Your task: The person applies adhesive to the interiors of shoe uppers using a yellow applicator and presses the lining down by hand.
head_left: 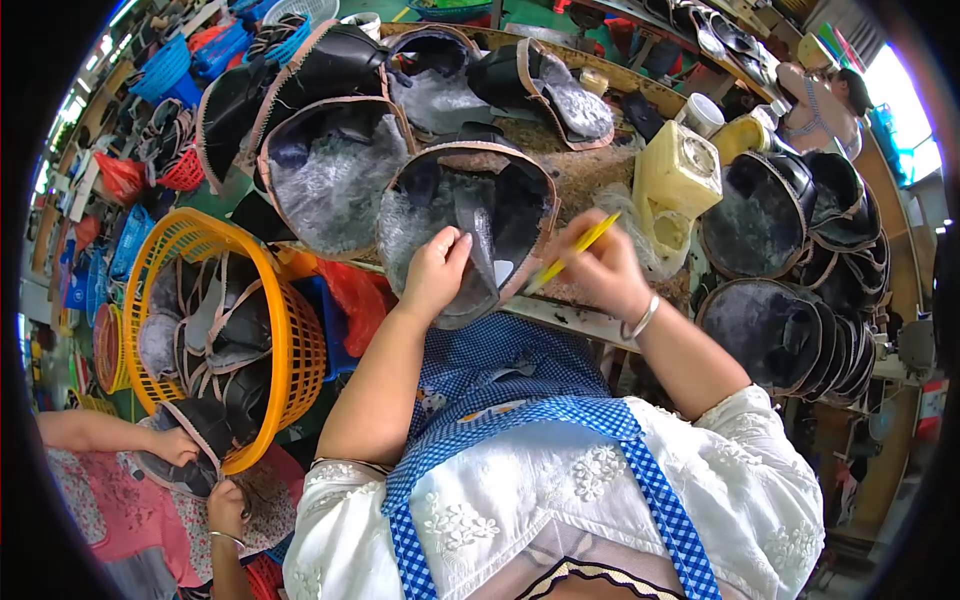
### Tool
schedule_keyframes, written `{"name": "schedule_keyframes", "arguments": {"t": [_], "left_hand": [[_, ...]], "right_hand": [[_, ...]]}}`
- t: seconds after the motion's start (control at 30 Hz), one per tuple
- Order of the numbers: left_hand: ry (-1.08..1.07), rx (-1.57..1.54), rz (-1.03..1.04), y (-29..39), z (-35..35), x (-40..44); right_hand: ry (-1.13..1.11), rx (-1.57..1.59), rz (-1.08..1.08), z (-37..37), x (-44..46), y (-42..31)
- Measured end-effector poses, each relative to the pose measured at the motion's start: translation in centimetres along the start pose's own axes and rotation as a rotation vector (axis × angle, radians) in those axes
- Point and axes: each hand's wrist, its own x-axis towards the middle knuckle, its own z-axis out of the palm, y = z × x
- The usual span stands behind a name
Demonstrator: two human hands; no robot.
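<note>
My left hand (pixel 437 272) grips the near edge of a black shoe upper (pixel 420 208) with grey fur lining, thumb on top. The upper lies opened out at the workbench edge, a pale band running round its rim. In my right hand (pixel 606 268) is a slim yellow tool (pixel 592 236), pinched like a pen, its lower end close to the upper's right rim. That hand is slightly blurred, and the tool's tip is too unclear to name. Another fur-lined upper (pixel 335 180) lies just beyond my left hand.
A cream plastic container (pixel 680 165) stands on the workbench (pixel 590 170) beyond my right hand. Stacked uppers (pixel 755 330) rise at right. An orange basket (pixel 290 340) of uppers stands at left, beside a co-worker's hands (pixel 178 446) holding another upper.
</note>
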Motion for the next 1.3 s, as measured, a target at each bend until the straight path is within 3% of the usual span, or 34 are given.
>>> {"name": "schedule_keyframes", "arguments": {"t": [0.03, 0.07, 0.13, 0.23, 0.33, 0.43, 0.47, 0.53, 0.67, 0.73, 0.8, 0.9, 1.0, 1.07, 1.1, 1.2, 1.23, 1.3], "left_hand": [[0.019, 0.092, 0.106, 0.6, 0.2, -0.3], [-0.036, 0.091, 0.054, 2.3, 0.3, -1.1], [0.093, 0.442, 0.473, 1.6, 1.7, -1.9], [-0.11, 0.802, 0.498, 3.7, 2.2, -3.6], [-0.196, 0.864, 0.507, 4.0, 1.7, -4.0], [-0.381, 0.883, 0.42, 4.4, 0.7, -3.9], [-0.375, 0.916, 0.488, 4.6, 0.5, -3.7], [-0.366, 0.981, 0.63, 4.8, 0.1, -2.9], [-0.502, 0.864, 0.619, 3.9, 1.0, -1.5], [-0.493, 0.83, 0.623, 4.0, 0.8, -1.7], [-0.473, 0.8, 0.611, 3.9, 0.6, -2.2], [-0.439, 0.786, 0.619, 3.2, 0.7, -2.4], [-0.411, 0.747, 0.58, 4.0, 0.5, -2.5], [-0.433, 0.784, 0.536, 4.5, 0.6, -1.9], [-0.441, 0.805, 0.517, 5.0, 0.7, -1.2], [-0.668, 0.798, 0.144, 8.5, 0.4, 1.9], [-0.593, 0.537, -0.102, 8.0, 0.4, 3.2], [-0.166, 0.523, 0.236, 3.9, 2.0, 4.1]], "right_hand": [[0.042, -0.352, -0.251, -1.9, 1.1, -0.3], [0.084, -0.697, -0.338, -2.1, 1.6, -2.7], [-0.056, -1.269, -0.637, -1.8, 3.3, -4.3], [-0.385, -1.739, -0.648, -1.5, 6.7, -1.9], [-0.514, -1.925, -0.6, -1.6, 9.5, -0.3], [-0.583, -1.894, -0.645, -1.6, 10.6, 0.1], [-0.583, -1.894, -0.66, -1.4, 10.7, -0.3], [-0.567, -1.925, -0.546, -0.5, 11.4, -1.6], [-0.633, -2.003, -0.429, 0.9, 11.6, -2.0], [-0.718, -2.023, -0.543, 1.0, 10.5, -1.7], [-0.751, -1.975, -0.866, -0.4, 10.5, 1.1], [-0.701, -1.944, -0.971, -1.3, 10.3, 1.7], [-0.204, -1.729, -0.407, 1.3, 11.2, -1.0], [-0.142, -1.628, -0.23, 1.7, 13.4, -1.6], [-0.187, -1.652, -0.209, 2.1, 13.3, -1.6], [-0.338, -1.694, -0.241, 2.0, 12.6, -1.0], [-0.392, -1.706, -0.267, 1.6, 12.2, -0.9], [-0.394, -1.622, -0.246, 1.5, 11.0, -1.7]]}}
